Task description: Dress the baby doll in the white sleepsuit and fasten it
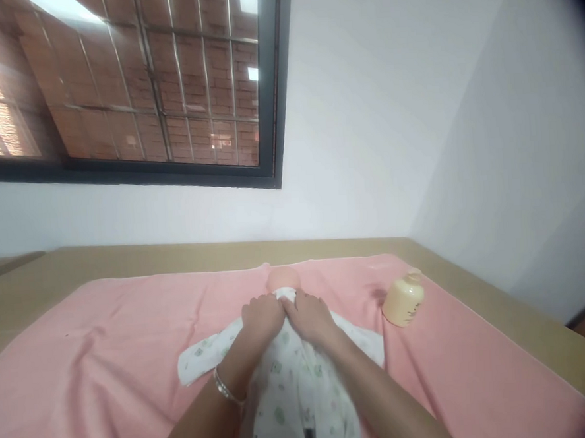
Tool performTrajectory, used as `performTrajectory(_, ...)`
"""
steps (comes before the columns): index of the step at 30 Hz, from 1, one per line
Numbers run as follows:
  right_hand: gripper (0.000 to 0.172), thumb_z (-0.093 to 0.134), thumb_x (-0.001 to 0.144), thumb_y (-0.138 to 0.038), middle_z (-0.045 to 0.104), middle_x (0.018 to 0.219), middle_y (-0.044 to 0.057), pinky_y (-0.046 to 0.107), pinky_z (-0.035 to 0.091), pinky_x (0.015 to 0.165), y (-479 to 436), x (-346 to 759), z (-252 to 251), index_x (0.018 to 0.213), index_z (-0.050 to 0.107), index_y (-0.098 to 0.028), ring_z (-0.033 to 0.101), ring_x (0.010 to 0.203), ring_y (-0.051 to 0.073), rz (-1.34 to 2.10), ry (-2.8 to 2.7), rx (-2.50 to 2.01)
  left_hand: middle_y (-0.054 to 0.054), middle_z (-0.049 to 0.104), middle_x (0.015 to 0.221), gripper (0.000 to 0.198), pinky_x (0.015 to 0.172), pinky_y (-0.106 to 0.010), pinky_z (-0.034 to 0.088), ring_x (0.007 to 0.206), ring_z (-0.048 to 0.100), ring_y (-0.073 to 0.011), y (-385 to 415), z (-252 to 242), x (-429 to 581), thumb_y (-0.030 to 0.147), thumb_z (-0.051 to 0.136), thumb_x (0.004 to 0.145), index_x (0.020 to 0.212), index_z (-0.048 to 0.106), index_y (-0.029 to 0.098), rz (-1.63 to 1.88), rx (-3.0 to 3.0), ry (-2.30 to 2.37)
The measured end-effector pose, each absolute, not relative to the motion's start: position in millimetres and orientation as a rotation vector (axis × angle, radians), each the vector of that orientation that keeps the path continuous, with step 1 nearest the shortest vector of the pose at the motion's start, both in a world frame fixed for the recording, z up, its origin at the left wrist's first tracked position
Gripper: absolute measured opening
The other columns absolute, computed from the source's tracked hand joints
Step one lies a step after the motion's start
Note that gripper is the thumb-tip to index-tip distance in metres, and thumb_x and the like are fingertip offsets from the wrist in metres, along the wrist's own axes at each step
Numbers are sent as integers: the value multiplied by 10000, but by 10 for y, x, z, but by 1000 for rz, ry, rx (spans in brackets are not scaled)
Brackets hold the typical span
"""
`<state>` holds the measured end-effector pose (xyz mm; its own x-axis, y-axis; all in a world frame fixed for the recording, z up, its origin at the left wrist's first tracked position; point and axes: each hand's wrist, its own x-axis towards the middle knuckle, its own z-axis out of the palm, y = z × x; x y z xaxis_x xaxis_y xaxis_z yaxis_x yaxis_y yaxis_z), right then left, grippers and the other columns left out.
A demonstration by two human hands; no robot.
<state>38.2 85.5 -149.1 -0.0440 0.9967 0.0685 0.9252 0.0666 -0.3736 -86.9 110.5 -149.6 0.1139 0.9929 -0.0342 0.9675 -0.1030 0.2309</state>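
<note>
A baby doll [283, 278] lies on its back on a pink blanket [145, 320], its smooth head toward the wall. It is dressed in a white baby suit [283, 385] with small green prints, both sleeves spread out sideways. My left hand [263, 316], with a bracelet at the wrist, is closed at the suit's neckline on the left side. Beside it my right hand [311, 315] is closed on the neckline's right side, the thumbs nearly meeting below the doll's chin. Cloth between my fingers is mostly hidden. Down the suit's lower front a dark gap shows between its edges.
A pale yellow bottle [403, 299] with dark lettering stands tilted on the blanket to the right. The blanket covers a tan surface [176, 254] that meets a white wall [357, 142]. A dark-framed window [185, 87] with metal bars is at the upper left.
</note>
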Motion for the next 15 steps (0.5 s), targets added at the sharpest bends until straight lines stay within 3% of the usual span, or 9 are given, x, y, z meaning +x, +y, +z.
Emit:
performTrajectory(5,638,178,917,-564,615,1067,183,452,323,908,925,453,-1511,1054,601,-107,546,1011,320,417,-2044,-2024,-148,665,1011,485,806,-426,426,953,602,-296,1098,-1501,-857,467,282,875,968,651,167,297,2065,2041)
performTrajectory(10,627,146,930,-552,597,1120,167,502,199,992,767,313,-1537,1148,569,-143,482,1101,314,194,-2142,-1841,-141,675,995,370,773,-370,452,924,626,-274,1159,-1461,-940,376,374,862,941,663,158,126,2010,1976)
performTrajectory(15,707,148,905,-619,626,1034,191,476,270,944,909,403,-1544,1056,611,-105,539,1017,322,344,-2035,-2005,-148,670,982,366,816,-431,428,959,605,-307,1074,-1465,-896,378,379,864,922,667,160,155,2163,1994)
